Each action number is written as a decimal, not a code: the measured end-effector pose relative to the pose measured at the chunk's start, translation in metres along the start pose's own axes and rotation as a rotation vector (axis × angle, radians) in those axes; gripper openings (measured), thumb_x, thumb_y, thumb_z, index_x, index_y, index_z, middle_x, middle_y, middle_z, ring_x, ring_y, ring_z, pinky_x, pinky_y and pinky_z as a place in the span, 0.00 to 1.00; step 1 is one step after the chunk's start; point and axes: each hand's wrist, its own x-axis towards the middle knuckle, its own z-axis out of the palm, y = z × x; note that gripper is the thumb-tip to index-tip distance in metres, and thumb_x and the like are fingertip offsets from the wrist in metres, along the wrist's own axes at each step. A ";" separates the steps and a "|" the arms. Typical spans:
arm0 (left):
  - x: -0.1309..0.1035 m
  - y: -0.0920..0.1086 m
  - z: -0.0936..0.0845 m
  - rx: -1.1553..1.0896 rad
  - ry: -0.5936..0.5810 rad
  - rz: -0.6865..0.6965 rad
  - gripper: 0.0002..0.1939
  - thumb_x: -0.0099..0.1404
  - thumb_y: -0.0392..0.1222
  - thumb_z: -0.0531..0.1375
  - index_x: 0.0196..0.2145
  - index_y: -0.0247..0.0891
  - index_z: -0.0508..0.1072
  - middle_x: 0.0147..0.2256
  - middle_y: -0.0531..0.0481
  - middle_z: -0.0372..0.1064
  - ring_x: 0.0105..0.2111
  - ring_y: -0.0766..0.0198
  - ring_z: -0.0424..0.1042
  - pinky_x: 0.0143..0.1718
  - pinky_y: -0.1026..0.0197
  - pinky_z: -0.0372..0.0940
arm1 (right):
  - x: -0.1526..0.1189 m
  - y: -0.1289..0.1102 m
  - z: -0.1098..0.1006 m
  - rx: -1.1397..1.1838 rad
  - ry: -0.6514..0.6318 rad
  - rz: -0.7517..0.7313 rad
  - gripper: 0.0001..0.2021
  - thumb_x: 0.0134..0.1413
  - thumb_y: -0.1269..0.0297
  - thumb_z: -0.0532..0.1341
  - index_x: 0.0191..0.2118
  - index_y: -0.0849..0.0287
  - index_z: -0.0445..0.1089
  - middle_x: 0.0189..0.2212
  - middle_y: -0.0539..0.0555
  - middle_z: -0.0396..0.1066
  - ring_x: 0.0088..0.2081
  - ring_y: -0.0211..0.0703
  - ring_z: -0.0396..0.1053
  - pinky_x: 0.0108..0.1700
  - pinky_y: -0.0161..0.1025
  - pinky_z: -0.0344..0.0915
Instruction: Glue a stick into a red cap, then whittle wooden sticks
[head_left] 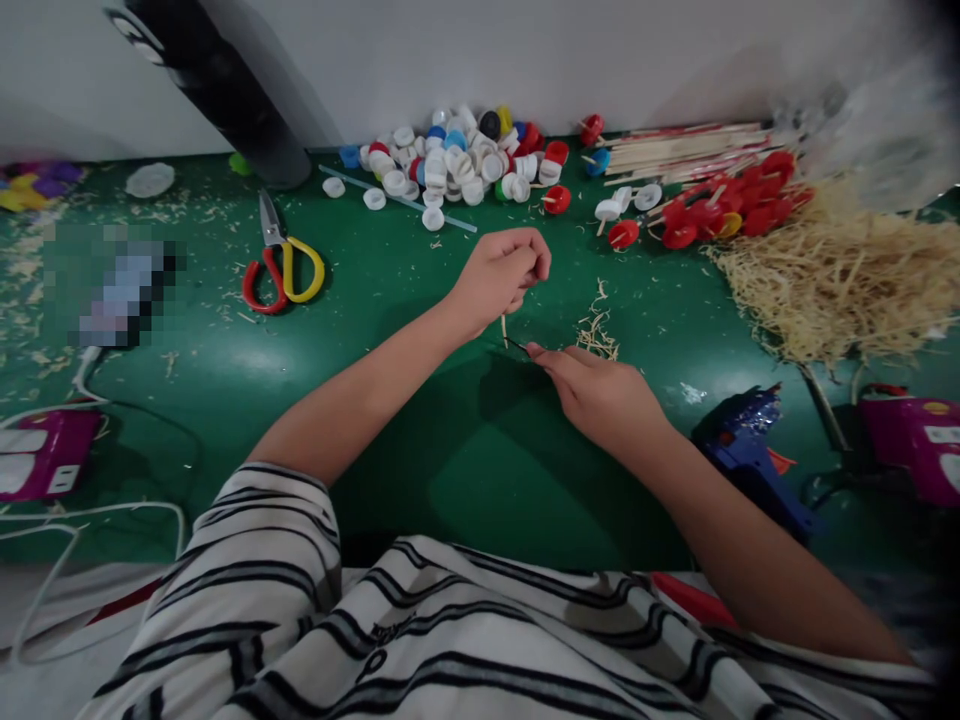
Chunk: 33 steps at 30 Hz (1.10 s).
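Near the middle of the green table, my left hand (pixel 504 272) is closed, its fingers curled around something too small to make out. A thin pale strand (pixel 504 330) hangs from below it. My right hand (pixel 600 390) is closed in a pinch on a thin dark tool (pixel 516 345), whose tip reaches the strand's lower end. Just beyond my right hand lies a small heap of pale shavings (pixel 598 338). The two hands are apart.
Bottle caps (pixel 457 160) are piled at the back, with wooden sticks (pixel 682 150) and red caps (pixel 705 215) farther right. Straw-like fibre (pixel 847 270) and a blue glue gun (pixel 750 450) are right. Scissors (pixel 281 265), a black bottle (pixel 232 100) and a phone (pixel 124 290) are left.
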 end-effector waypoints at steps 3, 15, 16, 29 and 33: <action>0.000 -0.001 0.001 0.012 -0.013 0.007 0.16 0.67 0.25 0.50 0.24 0.34 0.66 0.17 0.60 0.47 0.14 0.80 0.42 0.18 0.71 0.38 | 0.011 -0.003 -0.002 -0.018 0.037 0.017 0.25 0.75 0.66 0.49 0.67 0.51 0.74 0.43 0.58 0.81 0.37 0.48 0.76 0.31 0.41 0.59; -0.001 0.002 -0.002 0.120 -0.039 0.027 0.15 0.69 0.26 0.49 0.26 0.35 0.66 0.19 0.61 0.47 0.15 0.80 0.43 0.19 0.70 0.41 | 0.020 -0.009 -0.009 -0.002 -0.092 0.051 0.28 0.74 0.71 0.48 0.72 0.54 0.68 0.54 0.58 0.80 0.43 0.48 0.77 0.35 0.41 0.60; -0.002 0.003 -0.002 0.126 -0.033 0.021 0.15 0.69 0.26 0.49 0.26 0.35 0.66 0.19 0.61 0.47 0.15 0.80 0.43 0.19 0.70 0.41 | 0.019 -0.009 -0.008 -0.001 -0.094 0.049 0.27 0.74 0.71 0.48 0.72 0.54 0.68 0.54 0.58 0.80 0.43 0.48 0.77 0.35 0.41 0.60; -0.005 0.006 -0.001 0.152 -0.027 0.001 0.16 0.69 0.24 0.46 0.27 0.36 0.65 0.20 0.60 0.47 0.16 0.79 0.44 0.22 0.65 0.40 | 0.005 -0.007 -0.006 -0.025 -0.090 0.040 0.26 0.74 0.72 0.49 0.70 0.55 0.70 0.49 0.57 0.81 0.41 0.46 0.76 0.31 0.41 0.53; -0.005 0.004 0.001 0.174 -0.034 0.005 0.15 0.69 0.25 0.47 0.27 0.36 0.65 0.20 0.60 0.48 0.16 0.79 0.44 0.22 0.64 0.39 | 0.006 -0.008 -0.007 -0.078 -0.091 0.051 0.26 0.75 0.70 0.48 0.71 0.53 0.70 0.48 0.57 0.81 0.39 0.46 0.76 0.31 0.41 0.53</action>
